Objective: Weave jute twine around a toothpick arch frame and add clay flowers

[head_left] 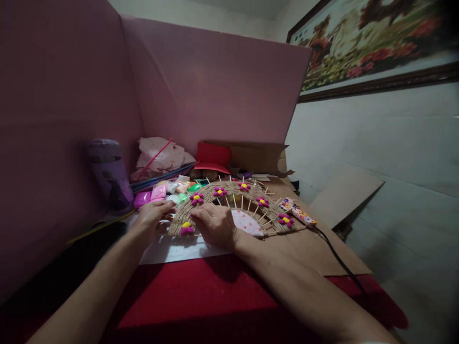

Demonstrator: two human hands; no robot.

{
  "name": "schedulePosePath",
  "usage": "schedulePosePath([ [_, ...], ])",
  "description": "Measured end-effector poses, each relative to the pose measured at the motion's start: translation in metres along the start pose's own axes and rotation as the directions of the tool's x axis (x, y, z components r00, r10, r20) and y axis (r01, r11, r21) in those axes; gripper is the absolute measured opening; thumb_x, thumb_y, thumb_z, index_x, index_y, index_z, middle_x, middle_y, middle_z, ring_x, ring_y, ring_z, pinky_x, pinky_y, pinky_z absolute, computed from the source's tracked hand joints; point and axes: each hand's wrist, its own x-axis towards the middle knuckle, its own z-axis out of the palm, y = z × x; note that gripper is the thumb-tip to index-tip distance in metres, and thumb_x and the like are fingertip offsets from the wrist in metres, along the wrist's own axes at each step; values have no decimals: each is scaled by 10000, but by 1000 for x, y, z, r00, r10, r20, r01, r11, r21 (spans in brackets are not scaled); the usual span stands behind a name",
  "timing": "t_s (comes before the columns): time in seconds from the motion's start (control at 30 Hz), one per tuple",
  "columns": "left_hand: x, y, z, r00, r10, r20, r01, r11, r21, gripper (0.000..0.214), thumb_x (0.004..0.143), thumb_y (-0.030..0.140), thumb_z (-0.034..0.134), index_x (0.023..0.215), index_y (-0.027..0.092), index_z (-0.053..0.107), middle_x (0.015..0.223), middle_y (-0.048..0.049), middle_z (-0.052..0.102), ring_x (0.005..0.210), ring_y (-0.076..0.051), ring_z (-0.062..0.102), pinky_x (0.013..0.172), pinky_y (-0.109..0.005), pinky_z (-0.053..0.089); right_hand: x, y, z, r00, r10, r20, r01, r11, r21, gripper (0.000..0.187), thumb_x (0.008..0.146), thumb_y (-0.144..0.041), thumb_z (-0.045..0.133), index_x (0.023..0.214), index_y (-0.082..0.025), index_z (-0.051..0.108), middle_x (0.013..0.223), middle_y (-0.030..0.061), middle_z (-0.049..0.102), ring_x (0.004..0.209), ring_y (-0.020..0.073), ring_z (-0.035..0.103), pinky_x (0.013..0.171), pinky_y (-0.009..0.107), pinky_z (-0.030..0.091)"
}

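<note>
A half-round fan-shaped piece woven from tan twine over thin sticks (233, 188) lies before me, with magenta flowers with yellow centres along its band. My left hand (156, 217) is at the band's left edge, its fingers stretched and apart; whether they touch it I cannot tell. Over the lower left part, my right hand (218, 224) has its fingertips pinched together, close to a flower (186, 229) that shows a yellow centre above magenta petals. Anything inside that pinch is too small to make out. A white dotted half-round panel (247, 222) forms the inner part, partly behind my right hand.
Bright clay packets (158, 192) lie behind my left hand, near a purple tumbler (112, 177). A flower-patterned glue gun (297, 211) with a black cord rests on the cardboard (322, 253) at right. Red cloth (179, 296) covers the front. Pink panels (215, 81) stand behind.
</note>
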Motion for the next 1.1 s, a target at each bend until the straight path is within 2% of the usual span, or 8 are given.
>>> schedulePosePath([
  [0.1,3,0,-1,984,164,-65,-156,982,109,282,555,323,746,691,113,615,639,-44,643,434,-85,492,356,-173,288,1,-1,-1,1000,16,21,-16,1000,-2,181,924,-272,400,894,-208,566,799,37,653,764,141,611,671,266,462],
  [0.13,3,0,0,984,164,-66,-156,980,121,289,554,328,747,692,113,613,636,-46,644,438,-90,496,361,-176,295,1,-1,-1,999,23,22,-23,1000,-1,187,926,-273,397,895,-205,568,804,39,656,774,142,613,675,266,463],
  [0.3,-1,2,2,1000,-23,-17,24,997,78,328,552,371,753,719,141,591,625,-18,616,410,-89,486,364,-188,334,2,-1,-3,999,40,21,-40,999,7,217,933,-273,380,897,-186,576,812,46,661,779,145,610,675,272,467],
  [0.5,7,-3,-3,973,-172,151,178,984,-22,378,551,356,758,843,164,616,705,-38,644,507,-148,577,427,-250,450,1,-1,-2,999,33,21,-33,999,-3,219,928,-276,388,888,-189,584,805,35,663,758,139,605,672,263,463],
  [0.7,7,-3,-2,971,-188,145,194,981,-25,379,571,356,743,876,175,608,666,-26,629,504,-168,583,419,-264,457,0,-1,-1,1000,9,22,-9,1000,-3,201,924,-267,411,878,-178,585,779,33,654,734,129,601,663,252,450],
  [0.9,-1,1,-4,964,-163,209,177,983,-50,291,633,354,702,826,163,596,664,-28,636,508,-146,582,432,-228,445,-2,-3,-1,1000,2,-9,-1,999,40,183,916,-254,422,871,-182,584,753,24,651,707,129,593,653,251,449],
  [1.0,-3,1,-4,965,-160,206,184,978,-103,232,651,313,687,786,158,579,650,-30,633,517,-145,584,447,-226,448,-2,-6,0,997,58,-41,-52,989,135,147,910,-233,433,901,-179,570,779,36,645,742,135,594,698,261,462],
  [1.1,-2,1,-5,971,-151,183,173,979,-107,227,637,301,689,760,151,570,643,-34,629,510,-145,575,438,-227,437,3,-4,-2,977,188,-96,-168,968,186,131,909,-220,432,922,-182,557,832,55,632,790,149,589,726,270,466],
])
